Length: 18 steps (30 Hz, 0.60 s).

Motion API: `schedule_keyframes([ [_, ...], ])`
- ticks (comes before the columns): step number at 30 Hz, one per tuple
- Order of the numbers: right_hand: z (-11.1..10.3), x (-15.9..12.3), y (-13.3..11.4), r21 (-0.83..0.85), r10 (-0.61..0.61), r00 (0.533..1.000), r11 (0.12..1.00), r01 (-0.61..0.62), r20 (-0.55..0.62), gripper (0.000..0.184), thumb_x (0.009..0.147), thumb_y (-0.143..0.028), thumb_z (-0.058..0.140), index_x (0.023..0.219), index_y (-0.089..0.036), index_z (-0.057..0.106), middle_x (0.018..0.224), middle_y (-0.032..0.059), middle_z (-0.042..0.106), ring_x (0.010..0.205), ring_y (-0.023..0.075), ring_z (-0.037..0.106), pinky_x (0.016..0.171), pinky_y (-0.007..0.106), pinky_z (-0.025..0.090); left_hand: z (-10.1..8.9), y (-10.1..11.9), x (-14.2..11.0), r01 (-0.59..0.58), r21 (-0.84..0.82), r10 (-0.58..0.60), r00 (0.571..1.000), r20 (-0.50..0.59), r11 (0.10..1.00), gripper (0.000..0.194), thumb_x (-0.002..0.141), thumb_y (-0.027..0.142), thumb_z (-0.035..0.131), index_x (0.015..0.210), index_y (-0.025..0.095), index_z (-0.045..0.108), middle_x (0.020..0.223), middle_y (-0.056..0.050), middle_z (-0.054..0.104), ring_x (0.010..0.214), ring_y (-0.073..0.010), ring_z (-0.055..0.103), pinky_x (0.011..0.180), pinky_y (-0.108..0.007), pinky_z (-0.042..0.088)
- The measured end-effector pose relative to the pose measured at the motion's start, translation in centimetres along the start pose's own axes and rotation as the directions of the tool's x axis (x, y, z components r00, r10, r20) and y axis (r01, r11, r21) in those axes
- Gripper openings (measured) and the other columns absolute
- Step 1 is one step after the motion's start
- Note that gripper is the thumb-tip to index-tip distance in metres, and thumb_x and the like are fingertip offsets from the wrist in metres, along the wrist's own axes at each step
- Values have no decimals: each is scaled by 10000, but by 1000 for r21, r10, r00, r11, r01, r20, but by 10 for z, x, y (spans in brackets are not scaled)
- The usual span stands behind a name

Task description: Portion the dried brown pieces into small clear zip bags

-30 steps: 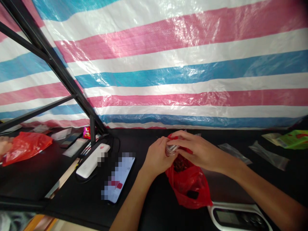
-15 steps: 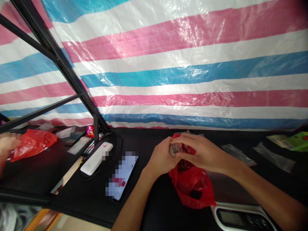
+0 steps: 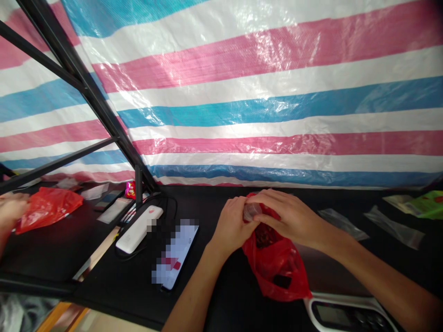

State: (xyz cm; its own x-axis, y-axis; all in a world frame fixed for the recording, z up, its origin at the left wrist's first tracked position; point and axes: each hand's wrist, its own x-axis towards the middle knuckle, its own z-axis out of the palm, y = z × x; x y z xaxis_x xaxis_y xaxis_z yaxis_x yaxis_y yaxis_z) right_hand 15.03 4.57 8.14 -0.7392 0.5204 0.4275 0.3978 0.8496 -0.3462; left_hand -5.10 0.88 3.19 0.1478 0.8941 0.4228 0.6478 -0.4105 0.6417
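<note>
Both hands are closed around a small round clear plastic container (image 3: 252, 210) above an open red plastic bag (image 3: 282, 269). My left hand (image 3: 232, 223) grips it from the left, its thumb bent inward. From the right, my right hand (image 3: 290, 216) curls over the top, its fingers meeting the left hand. Inside the bag, just below the hands, lie small dark brown pieces (image 3: 265, 235), too blurred to name. A small black object (image 3: 282, 280) shows in the bag's near part. The bag rests on or beside a scale (image 3: 349, 311) with a grey display.
A phone (image 3: 180, 256) and a white power bank (image 3: 140, 229) with black cables lie to the left. Clear bags (image 3: 394, 226) and a green packet (image 3: 427, 204) lie right. Beyond the black metal frame (image 3: 69, 74), another person's hand (image 3: 12, 212) touches a red bag (image 3: 51, 207). Striped sheeting hangs behind.
The fingers of both hands have shifted slightly around the clear container, and the right thumb and fingers have drawn closer to the left hand. The red bag stays in place.
</note>
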Motion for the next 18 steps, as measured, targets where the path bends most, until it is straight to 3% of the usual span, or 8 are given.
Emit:
schedule_keyframes([
  [5, -1, 2, -6, 24, -104, 994, 994, 103, 20, 325, 1051, -152, 470, 1246, -304, 680, 1295, 75, 691, 1228, 255, 626, 1036, 412, 492, -2, -1, 2, -14, -15, 14, 1000, 19, 1000, 200, 906, 335, 729, 1043, 217, 644, 1032, -40, 704, 984, -241, 613, 897, -360, 437],
  [9, -5, 2, -6, -35, -9, 998, 999, 11, 61, 133, 1012, -311, 641, 1113, -265, 715, 1075, 64, 726, 1020, 249, 668, 896, 384, 515, 3, 2, 1, -51, 24, 49, 994, 95, 998, 141, 908, 317, 712, 997, 216, 667, 972, -43, 693, 930, -238, 605, 866, -359, 443],
  [12, -8, 2, -4, -47, 32, 998, 998, -30, 46, 189, 1017, -403, 641, 1117, -260, 713, 1029, 59, 751, 985, 251, 688, 909, 391, 517, 5, 6, 0, -31, 40, 26, 993, 116, 999, 126, 923, 312, 682, 1002, 218, 654, 953, -44, 686, 910, -236, 608, 854, -356, 445],
  [18, -23, 2, 1, -18, 93, 991, 995, -95, -93, 231, 1054, -327, 536, 1254, -289, 646, 1246, 66, 737, 1129, 255, 683, 978, 385, 514, -2, -2, 2, 129, 56, -126, 990, -57, 990, 240, 995, 470, 599, 1045, 235, 585, 959, -36, 670, 880, -229, 632, 784, -334, 429],
])
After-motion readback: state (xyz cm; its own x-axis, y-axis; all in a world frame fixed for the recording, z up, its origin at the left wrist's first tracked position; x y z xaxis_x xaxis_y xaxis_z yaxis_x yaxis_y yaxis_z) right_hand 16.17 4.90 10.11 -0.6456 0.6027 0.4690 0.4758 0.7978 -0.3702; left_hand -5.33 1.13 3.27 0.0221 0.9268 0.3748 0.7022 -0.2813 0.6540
